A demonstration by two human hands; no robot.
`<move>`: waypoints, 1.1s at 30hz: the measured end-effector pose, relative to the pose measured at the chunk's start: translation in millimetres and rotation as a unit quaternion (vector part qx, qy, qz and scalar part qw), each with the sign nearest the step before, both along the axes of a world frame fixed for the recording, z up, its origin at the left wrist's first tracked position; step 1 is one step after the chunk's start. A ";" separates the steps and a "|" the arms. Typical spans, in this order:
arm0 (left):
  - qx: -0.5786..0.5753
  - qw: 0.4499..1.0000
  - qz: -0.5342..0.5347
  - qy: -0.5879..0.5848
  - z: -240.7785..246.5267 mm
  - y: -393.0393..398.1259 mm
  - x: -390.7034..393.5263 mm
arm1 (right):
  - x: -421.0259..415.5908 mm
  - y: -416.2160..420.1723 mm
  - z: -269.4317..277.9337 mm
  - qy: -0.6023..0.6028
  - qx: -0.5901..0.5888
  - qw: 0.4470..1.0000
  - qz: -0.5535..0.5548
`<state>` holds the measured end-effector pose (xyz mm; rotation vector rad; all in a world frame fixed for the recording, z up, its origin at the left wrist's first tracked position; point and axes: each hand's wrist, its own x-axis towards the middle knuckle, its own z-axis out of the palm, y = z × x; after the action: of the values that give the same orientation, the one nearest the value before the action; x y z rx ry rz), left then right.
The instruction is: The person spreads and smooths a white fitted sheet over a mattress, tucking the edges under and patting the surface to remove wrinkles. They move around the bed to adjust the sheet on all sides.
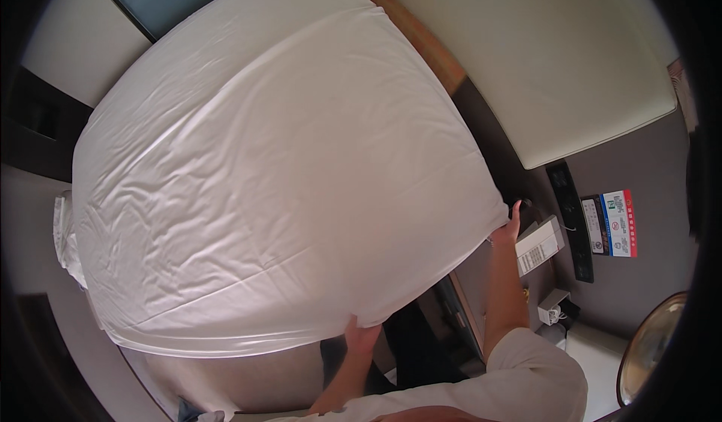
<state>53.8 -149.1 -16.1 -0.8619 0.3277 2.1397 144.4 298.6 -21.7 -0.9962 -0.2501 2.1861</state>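
A white fitted sheet (pixel 316 157) covers a mattress and fills most of the view. Wrinkles gather on its left half, while the right half lies smoother. My left hand (pixel 364 337) grips the sheet's near edge, and the fabric hides part of the fingers. At the right corner, beside the headboard, my right hand (pixel 507 229) holds the sheet's edge with the thumb pointing up. Its other fingers are mostly hidden beneath the corner.
A pale padded headboard panel (pixel 564 83) stands to the right. Beside my right forearm are a white telephone (pixel 540 247), a black socket strip (pixel 569 222) and printed cards (pixel 609 224) on the wall. A round lamp (pixel 651 348) is at lower right. White fabric (pixel 67 241) lies beyond the left edge.
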 end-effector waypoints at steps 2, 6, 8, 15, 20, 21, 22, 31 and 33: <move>0.020 0.999 0.026 -0.003 10.2 7.9 -6.3 | 0.1 24.0 -5.0 -0.013 -0.013 1.000 0.001; 0.137 0.988 0.067 0.015 30.8 14.9 -17.5 | 2.2 53.5 -16.3 -0.296 0.186 0.932 0.100; 0.141 0.987 0.073 0.011 34.2 15.5 -21.0 | 5.7 60.0 -22.3 -0.538 0.306 0.775 0.128; -0.032 0.998 -0.034 0.037 4.2 17.6 -10.0 | 23.7 70.1 -40.3 -0.725 0.286 0.624 0.056; -0.044 0.998 -0.013 -0.046 -21.2 7.9 9.7 | 45.6 70.0 -42.9 -0.651 0.221 0.726 0.018; -0.017 1.000 -0.014 -0.010 -25.3 5.3 12.0 | 49.1 69.5 -43.6 -0.651 0.220 0.726 0.026; -0.047 0.998 -0.023 -0.047 -28.9 3.4 14.0 | 52.0 68.3 -44.1 -0.653 0.220 0.725 0.008; -0.067 0.994 -0.039 -0.076 -43.9 10.6 7.9 | 53.2 35.9 -20.2 -0.414 0.079 0.906 -0.045; -0.005 0.999 -0.036 -0.026 -45.6 12.5 9.2 | 54.2 15.9 -7.3 -0.212 -0.038 0.976 0.041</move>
<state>63.0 -136.6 -61.8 -0.8963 0.3391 2.0481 198.6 314.5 -29.0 -1.5182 -0.4120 2.0470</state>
